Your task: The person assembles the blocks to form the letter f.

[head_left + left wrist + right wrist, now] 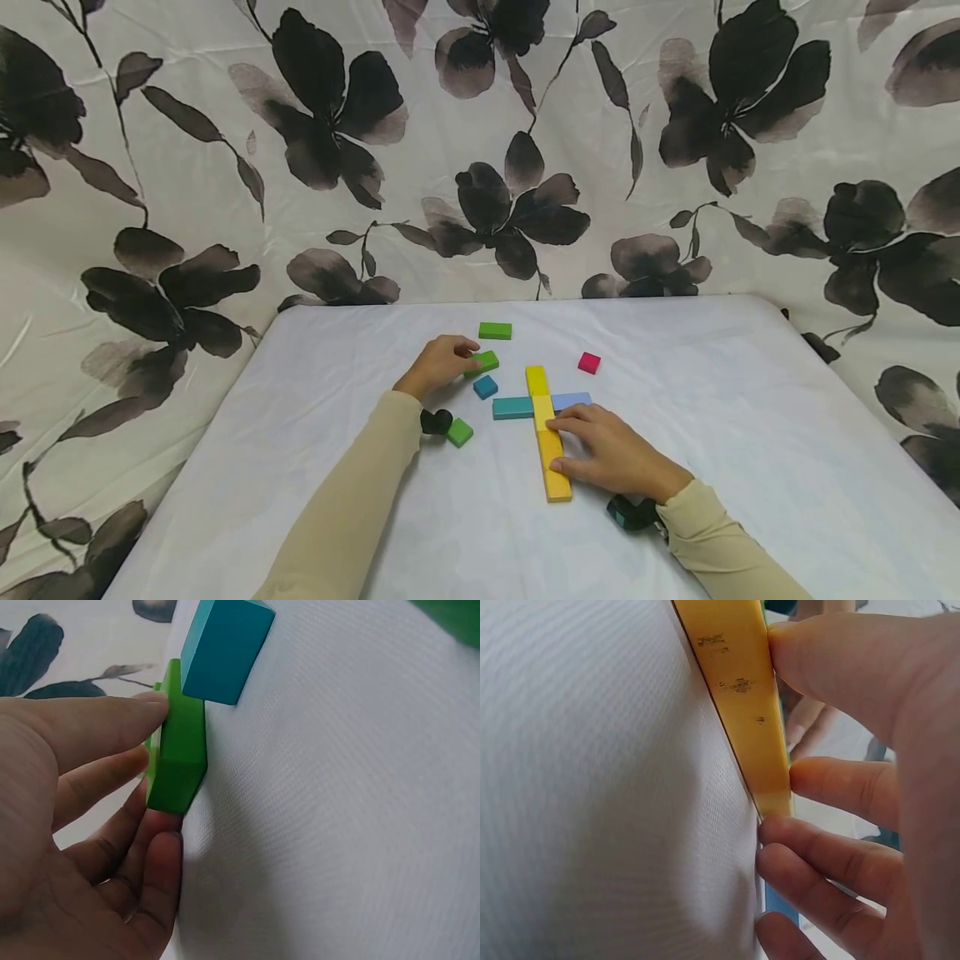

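Observation:
My left hand (pixel 437 364) pinches a green block (pixel 180 754) between thumb and fingers, low over the cloth. Just nearer than it lies a small blue block (pixel 486 387). Several yellow blocks (pixel 558 487) lie end to end in a line, crossed near the far end by a teal block (pixel 513 408) on the left and a light-blue block (pixel 572 401) on the right. My right hand (pixel 618 450) rests its thumb and fingertips on the yellow line from the right. In the right wrist view its fingers (pixel 844 787) touch a yellow block's edge without curling round it.
Another green block (pixel 495 331) lies at the back, and a small green block (pixel 460 432) sits beside the left wrist camera. A red block (pixel 589 362) lies right of the yellow line. A floral cloth (pixel 495 208) hangs behind the white-covered table (pixel 712 367).

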Demonstrator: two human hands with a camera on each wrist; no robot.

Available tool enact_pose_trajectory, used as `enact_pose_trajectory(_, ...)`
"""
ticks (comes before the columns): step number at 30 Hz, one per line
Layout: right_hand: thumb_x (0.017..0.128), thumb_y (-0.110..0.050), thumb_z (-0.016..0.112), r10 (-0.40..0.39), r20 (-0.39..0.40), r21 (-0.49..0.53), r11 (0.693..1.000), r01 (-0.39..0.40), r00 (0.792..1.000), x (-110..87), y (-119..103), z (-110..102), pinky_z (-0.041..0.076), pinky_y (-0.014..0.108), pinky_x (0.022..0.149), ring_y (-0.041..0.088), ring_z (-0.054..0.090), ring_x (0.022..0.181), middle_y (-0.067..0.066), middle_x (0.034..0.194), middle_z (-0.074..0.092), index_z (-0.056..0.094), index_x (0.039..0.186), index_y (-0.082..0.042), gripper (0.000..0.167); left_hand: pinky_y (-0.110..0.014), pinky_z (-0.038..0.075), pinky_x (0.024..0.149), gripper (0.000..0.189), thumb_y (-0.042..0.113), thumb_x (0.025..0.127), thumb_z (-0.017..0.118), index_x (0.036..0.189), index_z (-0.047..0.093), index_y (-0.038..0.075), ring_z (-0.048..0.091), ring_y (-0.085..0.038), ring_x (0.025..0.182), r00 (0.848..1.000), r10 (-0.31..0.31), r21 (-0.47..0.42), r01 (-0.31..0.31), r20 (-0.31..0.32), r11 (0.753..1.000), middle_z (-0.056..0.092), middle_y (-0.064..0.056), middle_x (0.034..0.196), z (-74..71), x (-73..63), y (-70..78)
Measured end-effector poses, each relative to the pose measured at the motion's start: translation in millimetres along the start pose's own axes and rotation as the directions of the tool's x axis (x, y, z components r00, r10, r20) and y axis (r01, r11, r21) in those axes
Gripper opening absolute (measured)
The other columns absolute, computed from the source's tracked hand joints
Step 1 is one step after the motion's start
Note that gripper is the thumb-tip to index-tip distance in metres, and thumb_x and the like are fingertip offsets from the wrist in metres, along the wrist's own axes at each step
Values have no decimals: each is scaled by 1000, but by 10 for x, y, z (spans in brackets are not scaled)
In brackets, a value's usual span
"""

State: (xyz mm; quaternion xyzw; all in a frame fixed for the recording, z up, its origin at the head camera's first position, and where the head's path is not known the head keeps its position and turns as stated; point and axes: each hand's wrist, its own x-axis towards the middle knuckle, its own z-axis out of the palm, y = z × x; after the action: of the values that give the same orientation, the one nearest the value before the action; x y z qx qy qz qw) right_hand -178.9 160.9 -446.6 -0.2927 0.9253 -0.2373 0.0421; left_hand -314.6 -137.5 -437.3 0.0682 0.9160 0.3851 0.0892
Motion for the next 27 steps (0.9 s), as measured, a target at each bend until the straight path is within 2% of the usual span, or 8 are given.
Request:
enact_pose_trajectory(7, 90, -58, 67, -9, -11, 7, 1000, 9, 1000, 9, 10, 4, 44, 49, 103, 23, 49, 124, -1, 134, 56, 63, 136, -19, 61, -43, 44, 103, 38, 25, 91, 74, 127, 71, 13, 56, -25, 116, 999, -31, 7, 31, 17, 1000, 65, -6, 125, -27, 3, 11)
enact_pose_trajectory(20, 89, -61, 65, 9, 13, 6, 1000, -9, 1000, 51, 14, 18, 43, 48, 104, 22, 48, 125, -2, 135, 55, 63, 137, -22, 62, -43, 44, 103, 36, 21, 92, 73, 127, 70, 10, 56, -25, 114, 993, -120, 37, 120, 19, 992, 65, -8, 128, -48, -9, 96)
enact_pose_trajectory(27, 90, -59, 66, -2, 1, 1, 1000, 2, 1000, 9, 25, 14, 44, 48, 102, 23, 49, 123, -1, 134, 55, 63, 137, -21, 60, -44, 43, 105, 37, 20, 94, 71, 129, 68, 9, 56, -25, 114, 993, -106, 61, 103, 42, 993, 64, -8, 129, -9, -10, 132)
